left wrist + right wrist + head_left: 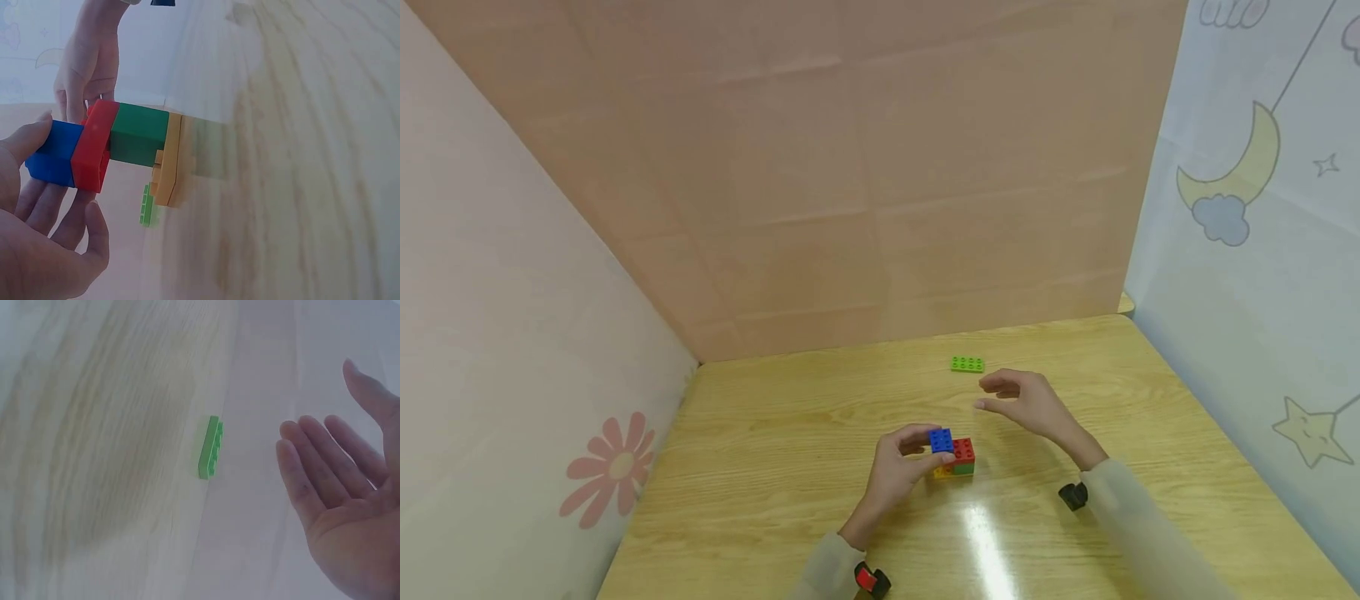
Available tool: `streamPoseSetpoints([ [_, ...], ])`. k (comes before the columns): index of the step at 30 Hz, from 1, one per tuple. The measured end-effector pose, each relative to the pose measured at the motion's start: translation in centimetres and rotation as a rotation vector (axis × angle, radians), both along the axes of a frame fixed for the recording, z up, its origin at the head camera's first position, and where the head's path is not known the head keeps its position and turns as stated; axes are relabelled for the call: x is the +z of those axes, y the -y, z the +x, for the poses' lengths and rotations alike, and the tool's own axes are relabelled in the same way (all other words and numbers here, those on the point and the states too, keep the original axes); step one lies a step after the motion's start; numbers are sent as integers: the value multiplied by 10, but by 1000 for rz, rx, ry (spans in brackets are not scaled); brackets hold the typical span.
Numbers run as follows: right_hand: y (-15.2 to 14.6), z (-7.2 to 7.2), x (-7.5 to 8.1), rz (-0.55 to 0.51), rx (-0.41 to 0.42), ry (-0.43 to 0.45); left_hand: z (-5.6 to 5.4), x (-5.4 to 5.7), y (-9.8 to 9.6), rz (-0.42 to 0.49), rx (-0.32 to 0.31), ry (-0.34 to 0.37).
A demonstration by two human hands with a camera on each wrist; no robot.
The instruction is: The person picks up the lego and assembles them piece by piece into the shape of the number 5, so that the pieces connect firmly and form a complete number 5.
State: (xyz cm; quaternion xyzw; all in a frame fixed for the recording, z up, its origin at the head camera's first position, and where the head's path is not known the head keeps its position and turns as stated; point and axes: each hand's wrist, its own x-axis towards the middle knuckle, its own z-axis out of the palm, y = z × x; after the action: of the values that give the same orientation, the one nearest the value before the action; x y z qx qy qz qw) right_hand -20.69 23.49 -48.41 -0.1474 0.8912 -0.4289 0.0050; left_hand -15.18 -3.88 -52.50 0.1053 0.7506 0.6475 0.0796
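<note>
My left hand point(898, 467) pinches the blue brick point(55, 153) between thumb and fingers. That blue brick is the top of a stack: under it comes a red brick point(95, 147), then a dark green brick point(139, 134), then a flat yellow-orange plate point(169, 162) on the table. The red brick reaches out to the right past the blue one in the head view. My right hand point(1026, 404) hovers above the table with fingers spread from the thumb, holding nothing. Beyond its fingertips lies a flat light green brick point(967, 364), studs up, apart from the stack.
The wooden table point(775, 442) ends at a tan covered panel point(880, 208) behind the light green brick. Pale walls with printed drawings stand at the left point(512, 292) and right. Black bands point(1073, 497) are worn on both wrists.
</note>
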Motion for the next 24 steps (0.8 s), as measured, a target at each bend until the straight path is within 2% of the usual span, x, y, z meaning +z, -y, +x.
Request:
streamPoseSetpoints([
  [7,-4,-19,7,16,-17,-48,0,-1,0,-14,1,4],
  [15,-8,-40,15,44,-44,-42,-1,2,-1,-8,-1,-3],
  [24,-5,-58,9,44,-70,-19,3,2,-1,-2,-10,15],
])
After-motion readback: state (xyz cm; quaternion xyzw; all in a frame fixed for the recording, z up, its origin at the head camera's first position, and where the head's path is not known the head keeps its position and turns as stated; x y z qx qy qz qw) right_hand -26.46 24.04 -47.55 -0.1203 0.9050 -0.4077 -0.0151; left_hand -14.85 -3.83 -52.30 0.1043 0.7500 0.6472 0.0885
